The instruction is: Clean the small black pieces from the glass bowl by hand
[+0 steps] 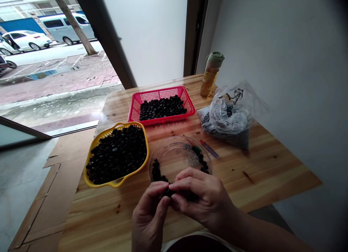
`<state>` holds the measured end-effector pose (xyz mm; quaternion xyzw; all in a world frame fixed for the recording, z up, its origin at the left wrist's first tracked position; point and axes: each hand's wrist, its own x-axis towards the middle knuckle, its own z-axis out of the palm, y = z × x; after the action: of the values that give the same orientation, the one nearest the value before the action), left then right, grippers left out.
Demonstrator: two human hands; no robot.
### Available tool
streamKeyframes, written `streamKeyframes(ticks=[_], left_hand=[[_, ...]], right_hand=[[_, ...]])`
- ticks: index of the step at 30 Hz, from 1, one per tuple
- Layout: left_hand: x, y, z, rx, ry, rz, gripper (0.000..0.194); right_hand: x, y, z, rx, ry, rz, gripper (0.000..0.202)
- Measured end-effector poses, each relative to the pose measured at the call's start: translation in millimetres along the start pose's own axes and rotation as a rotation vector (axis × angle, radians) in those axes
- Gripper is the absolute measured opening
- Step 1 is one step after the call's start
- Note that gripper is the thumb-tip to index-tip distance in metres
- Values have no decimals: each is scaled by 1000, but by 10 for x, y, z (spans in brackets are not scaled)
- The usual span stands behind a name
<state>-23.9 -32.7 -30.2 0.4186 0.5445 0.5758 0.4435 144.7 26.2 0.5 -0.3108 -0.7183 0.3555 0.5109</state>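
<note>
Low over the table's near side, my left hand pinches a small black round piece between thumb and fingertips. From the other side, my right hand closes its thumb and index finger on the same piece. Just beyond my fingers sits a clear round tray, with thin silvery pins heaped toward its right. Dark round pieces line the tray's left edge, and more black pieces line its right edge. My fingers partly cover the held piece, so its exact kind is unclear.
To the left, a yellow basket holds many black ring-like pieces. Farther back lies a red basket of black discs. A thin tool with a purple handle lies near a filled plastic bag. Behind stands a bottle.
</note>
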Motion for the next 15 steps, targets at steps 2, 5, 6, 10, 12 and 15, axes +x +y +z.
streamKeyframes(ticks=[2,5,6,10,12,15], left_hand=[[4,-4,1,-16,7,-28,12],[21,10,5,-48,-8,-31,14],[28,21,6,-58,-29,-23,14],[46,79,-1,-81,-130,19,12],[48,101,-8,-74,-155,41,11],[52,110,-18,-58,-185,73,12]], right_hand=[[9,12,-15,52,-22,46,19],[47,46,-61,318,-122,295,9],[64,59,-78,455,-163,422,14],[140,92,-134,853,-252,856,32],[175,88,-152,888,-263,970,36],[214,78,-166,884,-283,1064,40]])
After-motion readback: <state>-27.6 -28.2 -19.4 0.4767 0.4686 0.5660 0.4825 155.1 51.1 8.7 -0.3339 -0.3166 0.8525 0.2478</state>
